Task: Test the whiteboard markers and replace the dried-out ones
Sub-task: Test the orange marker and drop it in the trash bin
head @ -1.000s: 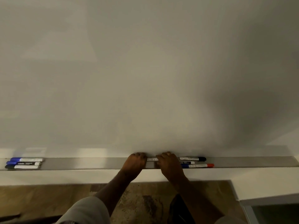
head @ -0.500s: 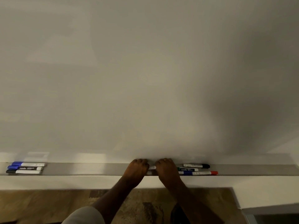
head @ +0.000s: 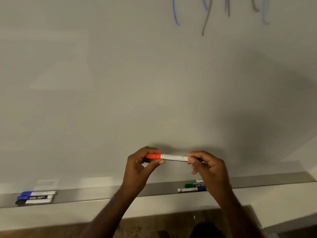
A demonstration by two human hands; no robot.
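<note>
Both hands have risen from the ledge since the earlier frame, and they now hold one marker level in front of the white wall-mounted whiteboard (head: 120, 83).

Far left, three capped markers, two blue and one black (head: 36, 197), lie stacked side by side on the long grey metal marker tray (head: 96, 193), likely a batch set apart from the rest.

At centre, the left hand (head: 140, 166) pinches the orange cap end of a white-barrelled, orange-capped marker (head: 169, 157), thumb below and fingers above. The right hand (head: 209, 169) pinches the barrel's other end between fingertips. Each grip is pressed closed on the marker, hands opposed, which suggests the cap is about to be pulled off for a test stroke.

Lower right, partly hidden behind the right wrist, a green-capped marker (head: 192, 185) and a blue-capped marker (head: 190, 189) rest on the tray, apparently awaiting testing.

Upper right, faint blue and grey scribbled test strokes (head: 204, 16) mark the board.
</note>
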